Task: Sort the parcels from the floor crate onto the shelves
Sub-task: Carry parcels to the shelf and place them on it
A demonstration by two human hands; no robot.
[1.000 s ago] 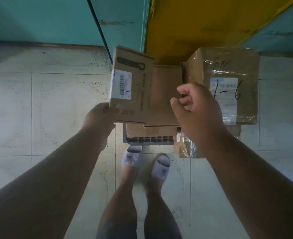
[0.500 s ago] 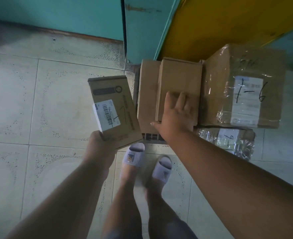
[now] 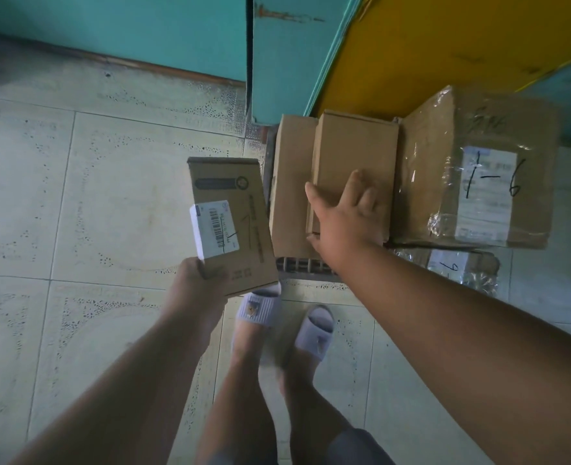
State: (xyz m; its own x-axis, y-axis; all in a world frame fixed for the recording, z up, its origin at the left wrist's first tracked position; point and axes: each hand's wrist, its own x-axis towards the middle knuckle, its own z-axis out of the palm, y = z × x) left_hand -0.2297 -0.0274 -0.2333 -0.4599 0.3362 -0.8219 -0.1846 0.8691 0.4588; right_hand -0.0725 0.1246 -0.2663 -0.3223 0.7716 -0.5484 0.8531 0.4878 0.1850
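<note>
My left hand [image 3: 196, 280] grips the near end of a flat brown parcel with a white barcode label [image 3: 232, 223], held above the floor left of the crate. My right hand [image 3: 344, 216] lies on a plain brown box [image 3: 354, 146] in the floor crate [image 3: 302, 265], thumb on its left edge and fingers spread over its top. A second plain box [image 3: 290, 182] stands against its left side. A large tape-wrapped carton marked "1-6" [image 3: 478, 166] sits to the right.
A small plastic-wrapped parcel [image 3: 458, 266] lies below the large carton. Teal panels [image 3: 176, 31] and a yellow board [image 3: 428, 48] rise behind the crate. My feet in white slippers [image 3: 260, 308] stand on pale floor tiles just before the crate.
My left hand lowered the labelled parcel away to the left. My right hand went from a loose fist in the air down onto the plain box, fingers now spread wider across it.
</note>
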